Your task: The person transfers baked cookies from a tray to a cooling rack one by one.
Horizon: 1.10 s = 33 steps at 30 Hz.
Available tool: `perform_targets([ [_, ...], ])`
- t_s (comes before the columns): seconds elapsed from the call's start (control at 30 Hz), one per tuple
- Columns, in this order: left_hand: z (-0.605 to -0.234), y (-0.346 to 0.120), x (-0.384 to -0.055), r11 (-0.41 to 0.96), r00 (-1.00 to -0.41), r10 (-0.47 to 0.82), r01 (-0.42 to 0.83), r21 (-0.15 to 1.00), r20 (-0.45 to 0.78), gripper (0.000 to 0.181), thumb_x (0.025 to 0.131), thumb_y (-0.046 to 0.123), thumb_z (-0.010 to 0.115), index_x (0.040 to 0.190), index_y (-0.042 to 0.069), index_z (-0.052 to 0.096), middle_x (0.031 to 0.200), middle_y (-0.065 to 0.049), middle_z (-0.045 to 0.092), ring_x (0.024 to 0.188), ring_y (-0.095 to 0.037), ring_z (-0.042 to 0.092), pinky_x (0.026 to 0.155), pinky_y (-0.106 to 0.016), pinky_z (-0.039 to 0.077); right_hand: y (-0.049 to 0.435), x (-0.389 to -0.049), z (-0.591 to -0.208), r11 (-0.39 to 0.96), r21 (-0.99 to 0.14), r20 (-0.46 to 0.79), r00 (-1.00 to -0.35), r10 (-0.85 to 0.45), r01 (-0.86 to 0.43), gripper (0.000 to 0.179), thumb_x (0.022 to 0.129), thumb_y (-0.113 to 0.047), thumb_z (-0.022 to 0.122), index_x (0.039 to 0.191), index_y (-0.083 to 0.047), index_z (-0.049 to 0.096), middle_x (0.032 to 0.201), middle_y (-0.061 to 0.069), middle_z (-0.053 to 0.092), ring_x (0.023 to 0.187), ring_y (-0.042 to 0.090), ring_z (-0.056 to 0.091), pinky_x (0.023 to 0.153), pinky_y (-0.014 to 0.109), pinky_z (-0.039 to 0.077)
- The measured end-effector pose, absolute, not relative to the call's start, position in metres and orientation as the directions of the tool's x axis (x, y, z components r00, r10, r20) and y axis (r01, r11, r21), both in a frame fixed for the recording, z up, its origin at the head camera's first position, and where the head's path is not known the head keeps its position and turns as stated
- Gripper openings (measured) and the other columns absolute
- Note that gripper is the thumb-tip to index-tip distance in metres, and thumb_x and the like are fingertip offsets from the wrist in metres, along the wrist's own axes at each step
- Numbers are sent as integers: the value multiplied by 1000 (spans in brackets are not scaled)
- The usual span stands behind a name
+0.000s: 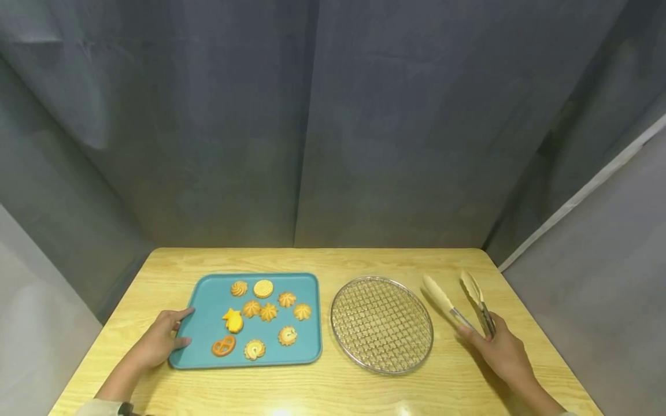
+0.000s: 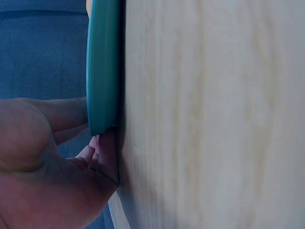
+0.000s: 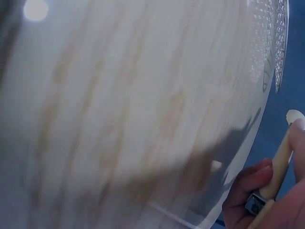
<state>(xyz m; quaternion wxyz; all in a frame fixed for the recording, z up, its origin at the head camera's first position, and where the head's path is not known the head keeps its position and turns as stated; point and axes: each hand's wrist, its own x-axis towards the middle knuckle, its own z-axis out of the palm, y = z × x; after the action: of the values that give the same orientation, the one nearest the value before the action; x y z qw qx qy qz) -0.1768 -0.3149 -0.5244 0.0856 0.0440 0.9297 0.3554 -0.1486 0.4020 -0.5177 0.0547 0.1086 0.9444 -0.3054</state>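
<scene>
Tray point(image 1: 208, 303) on wooden table point(image 1: 291, 388), grey curtains point(image 1: 416, 144)

Flat teal tray point(image 1: 266, 330), spread tongs point(image 1: 441, 296), seemingly raised

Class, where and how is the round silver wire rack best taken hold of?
Probably pinch the slim near rim of the rack, coming from the person's side: it lies flat, with the blue rectangular tray close on its left and the cream-and-silver tongs at its right.
</scene>
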Motion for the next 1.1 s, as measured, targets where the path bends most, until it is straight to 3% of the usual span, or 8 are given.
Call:
perform_targets([
  [0.17, -524, -315, -179, 741, -982, 141, 19, 672, -128, 70, 92, 0, 72, 151, -12, 38, 137, -35, 40, 114, -41, 53, 87, -46, 54, 399, -149, -515, 817, -535, -153, -976, 157, 216, 107, 98, -71, 49, 161, 6, 10, 127, 41, 58, 111, 61, 60, 74, 59, 57],
  [0.53, -521, -314, -178, 737, -979, 146, 13, 676, -140, 71, 92, -1, 71, 152, -12, 36, 139, -35, 38, 115, -41, 52, 87, -44, 53, 381, -149, -510, 859, -488, -115, -987, 115, 157, 105, 97, -74, 47, 163, 1, 15, 147, 43, 41, 120, 65, 53, 75, 65, 55],
  [0.8, -522, -314, -178, 738, -980, 144, 13, 674, -139, 71, 92, 0, 72, 153, -12, 36, 139, -35, 38, 114, -40, 52, 87, -44, 53, 368, -147, -506, 866, -485, -82, -992, 94, 122, 103, 96, -74, 50, 163, -3, 17, 137, 43, 53, 111, 61, 61, 69, 57, 57],
  [1.0, -524, -315, -177, 740, -980, 145, 14, 673, -139, 71, 92, -1, 71, 153, -12, 36, 139, -35, 38, 114, -41, 51, 88, -44, 52, 360, -146, -501, 864, -492, -61, -994, 87, 106, 102, 95, -72, 55, 163, -5, 20, 122, 37, 64, 97, 47, 70, 61, 45, 56],
  [1.1, -524, -315, -177, 741, -981, 142, 14, 672, -136, 71, 92, 0, 72, 153, -11, 37, 138, -35, 39, 114, -40, 52, 88, -45, 52, 356, -145, -500, 871, -484, -30, -996, 80, 84, 101, 95, -70, 58, 163, -4, 23, 117, 35, 67, 96, 48, 70, 61, 46, 56],
])
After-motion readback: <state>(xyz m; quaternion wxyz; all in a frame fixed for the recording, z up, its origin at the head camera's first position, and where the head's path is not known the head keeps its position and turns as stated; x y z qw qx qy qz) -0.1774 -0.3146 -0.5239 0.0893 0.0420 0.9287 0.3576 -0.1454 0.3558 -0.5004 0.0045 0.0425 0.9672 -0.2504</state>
